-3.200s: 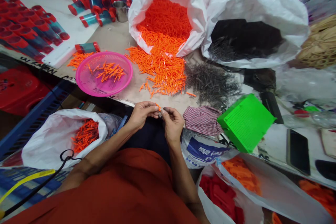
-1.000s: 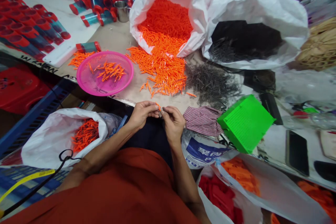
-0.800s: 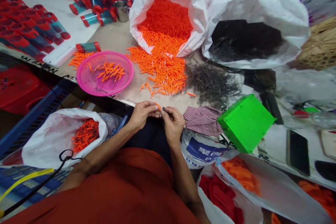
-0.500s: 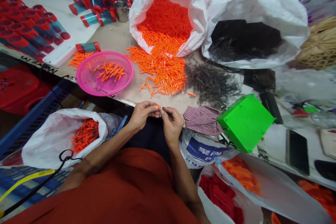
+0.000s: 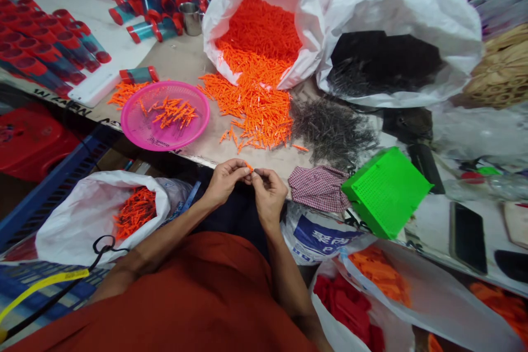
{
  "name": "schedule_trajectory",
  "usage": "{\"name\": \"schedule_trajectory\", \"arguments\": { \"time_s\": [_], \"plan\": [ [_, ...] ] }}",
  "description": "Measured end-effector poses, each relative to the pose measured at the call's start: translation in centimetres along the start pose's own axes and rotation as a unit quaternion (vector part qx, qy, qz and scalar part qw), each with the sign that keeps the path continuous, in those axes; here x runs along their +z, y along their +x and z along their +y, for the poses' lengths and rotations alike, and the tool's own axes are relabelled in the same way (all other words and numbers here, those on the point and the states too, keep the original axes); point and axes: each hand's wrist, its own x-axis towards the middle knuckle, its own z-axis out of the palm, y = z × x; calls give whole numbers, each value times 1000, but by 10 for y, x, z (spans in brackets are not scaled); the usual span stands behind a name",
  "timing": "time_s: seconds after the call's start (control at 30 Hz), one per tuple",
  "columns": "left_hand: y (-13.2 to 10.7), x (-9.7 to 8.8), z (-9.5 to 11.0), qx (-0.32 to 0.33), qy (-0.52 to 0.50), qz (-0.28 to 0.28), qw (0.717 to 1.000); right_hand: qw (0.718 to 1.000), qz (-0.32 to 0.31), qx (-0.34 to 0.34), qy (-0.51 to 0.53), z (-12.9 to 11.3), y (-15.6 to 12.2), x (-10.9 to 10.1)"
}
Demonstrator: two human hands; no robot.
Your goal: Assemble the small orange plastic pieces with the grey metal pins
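Note:
My left hand [image 5: 223, 181] and my right hand [image 5: 269, 193] meet fingertip to fingertip at the table's near edge. The left pinches a small orange plastic piece [image 5: 248, 165]. The right is pinched too, on something thin and dark that I cannot make out. Just beyond them lie a spill of orange pieces [image 5: 256, 110] and a heap of thin dark metal pins [image 5: 332, 131]. A pink basket [image 5: 136, 129] with a few orange pieces sits to the left.
A white bag of orange pieces [image 5: 264, 25] and a white bag of dark pins [image 5: 383, 60] stand at the back. Red-capped tubes [image 5: 45, 49] fill the far left. A green perforated box [image 5: 388, 190], a checked cloth [image 5: 317, 187], phones [image 5: 468, 236] and floor bags [image 5: 99, 214] surround me.
Both hands stay pinched together at the table edge; the right hand has shifted very slightly toward the left one. Nothing else has moved.

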Motion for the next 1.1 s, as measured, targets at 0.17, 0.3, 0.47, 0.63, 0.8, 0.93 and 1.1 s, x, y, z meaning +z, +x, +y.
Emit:
{"name": "schedule_trajectory", "arguments": {
  "time_s": [0.17,0.3,0.47,0.63,0.8,0.93,1.1],
  "plan": [
    [2,-1,-1,-1,-8,-10,1000,997,3,-52,-63,-7,1,-5],
    [3,-2,0,-14,-10,-22,1000,993,0,-77,-87,-11,1,-7],
    [3,-7,-1,18,20,-15,1000,995,-6,-64,-82,-12,-2,-5],
    [0,-10,-1,52,75,-12,996,992,7,-73,-105,-12,-2,-2],
    [-1,-9,3,52,90,-14,994,996,2,-43,-82,-9,-1,0],
    [1,-6,2,20,24,-4,1000,998,-22,-34,-50,-6,-1,-1],
    [2,-4,-1,-27,-67,-17,997,993,-41,-94,-59,-9,-2,-6]
  ]
}}
